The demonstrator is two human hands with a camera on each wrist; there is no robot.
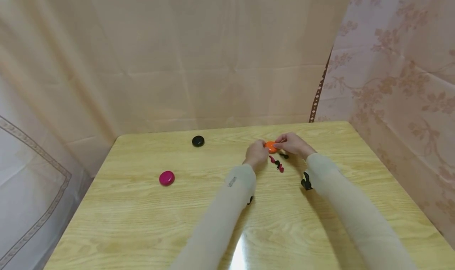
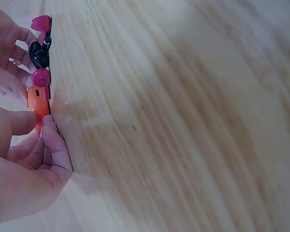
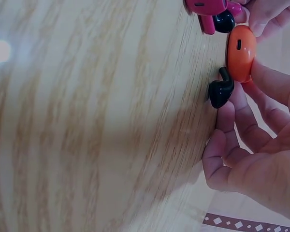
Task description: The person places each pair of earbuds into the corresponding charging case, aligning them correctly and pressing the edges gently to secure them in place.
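Between both hands, near the table's far edge, is an orange earbud case (image 1: pixel 271 147), a small dark slot (image 3: pixel 239 44) showing on its side. My left hand (image 1: pixel 256 153) pinches its left side with the thumb and a finger. From the right, my right hand (image 1: pixel 293 144) grips the other side, thumb on the case and fingers bent beneath. Just in front lie two pink earbuds (image 1: pixel 281 168) with a black earbud (image 1: pixel 277 164) between them. A second black earbud (image 3: pixel 221 92) rests close to my right fingers. The case's lid seam cannot be made out.
A round black case (image 1: pixel 198 141) sits at the far left of the wooden table (image 1: pixel 135 222). Nearer, on the left, lies a round pink case (image 1: pixel 166 178). Curtains (image 1: pixel 213 64) hang behind the table and along its sides.
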